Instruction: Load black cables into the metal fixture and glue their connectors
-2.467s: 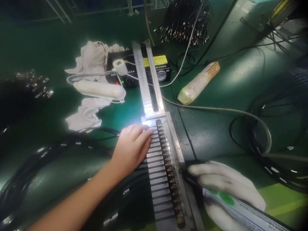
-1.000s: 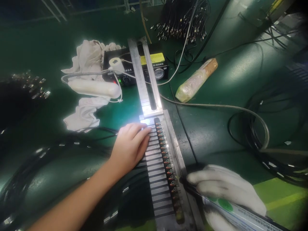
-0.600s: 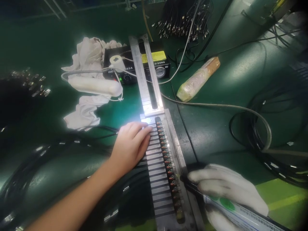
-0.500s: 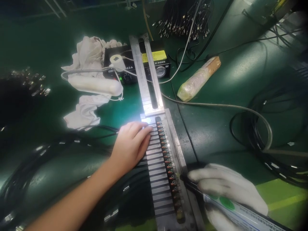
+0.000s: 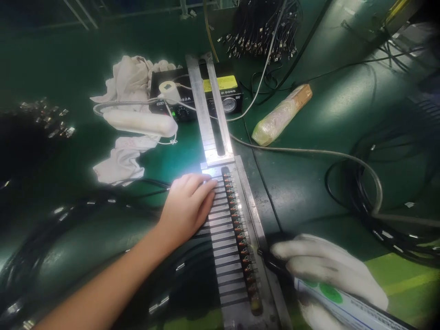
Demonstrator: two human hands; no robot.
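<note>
The slotted metal fixture (image 5: 224, 250) lies on the green table (image 5: 299, 188) before us, running from the bottom edge up towards the middle, and along its dark channel we see a row of wire ends (image 5: 242, 237) with orange-copper bits, side by side. Our bare left hand (image 5: 187, 199) rests on its left side near the far end, fingers close together; we cannot tell whether they pinch anything there. Our right hand (image 5: 330, 261), in a white glove, has its fingers closed around a tool (image 5: 343, 302) with a white, green-spotted label, its black front end over the right rail; we cannot tell whether the tip touches the wires. Beyond the fixture, an open metal frame (image 5: 198, 105) stretches across the front of a black box (image 5: 232, 97), which bears a yellow label (image 5: 222, 84) and a dial. To the left of the box we have a white rounded cylinder (image 5: 140, 123) and crumpled white cloths (image 5: 129, 78); to its right, a plastic-wrapped block (image 5: 282, 115). Farther back hangs a bundle of black cables (image 5: 264, 34), and looped dark cables (image 5: 364, 197) lie at far right.
</note>
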